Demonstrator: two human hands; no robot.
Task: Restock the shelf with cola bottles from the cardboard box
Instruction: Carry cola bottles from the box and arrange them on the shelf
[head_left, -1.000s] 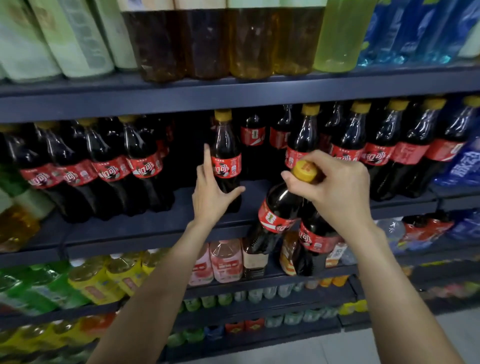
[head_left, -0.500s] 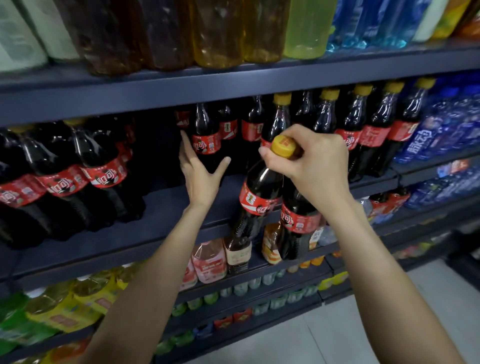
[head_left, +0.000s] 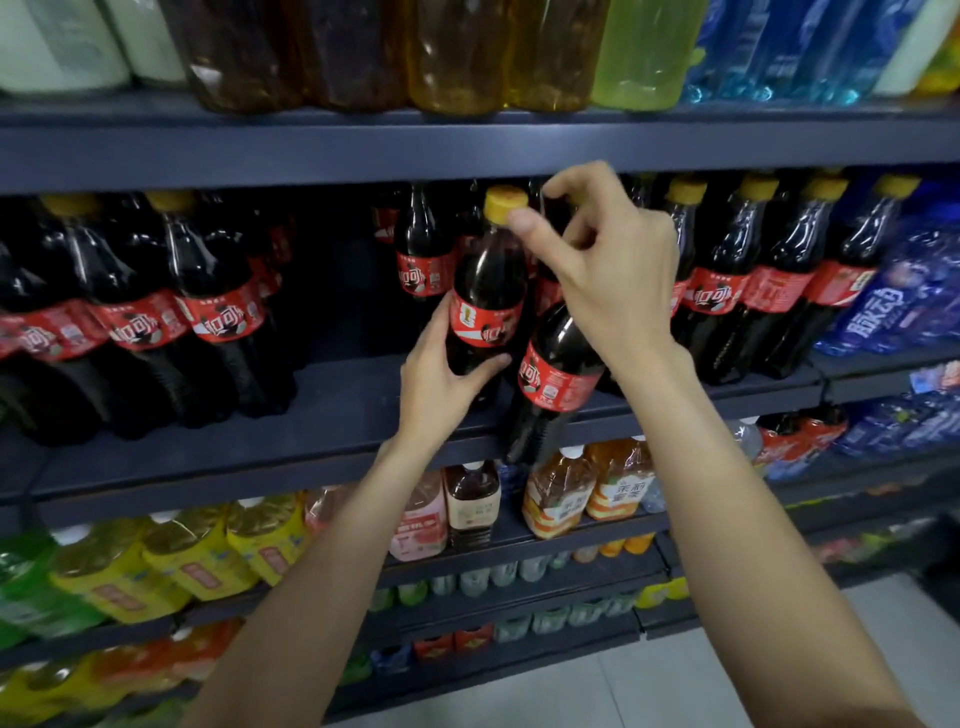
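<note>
A cola bottle (head_left: 488, 291) with a red label and yellow cap stands upright at the middle shelf (head_left: 337, 395), in the gap between the stocked cola rows. My left hand (head_left: 447, 374) grips its lower body from the left. My right hand (head_left: 597, 270) is above and to the right, its thumb tip touching that bottle's cap. A second cola bottle (head_left: 558, 374) hangs tilted under my right palm, held by its neck, which is hidden behind the hand; its base dips below the shelf edge. The cardboard box is out of view.
Cola bottles (head_left: 208, 312) fill the shelf's left part and more cola bottles (head_left: 769, 280) its right, with blue drinks (head_left: 893, 312) beyond. The upper shelf (head_left: 467, 145) hangs close above the caps. Tea and juice bottles (head_left: 561, 499) stand on the shelves below. Floor tiles show at bottom right.
My right hand has lifted both bottles up to shelf level. My left hand left the bottle standing on the shelf and took hold of the front carried bottle's body.
</note>
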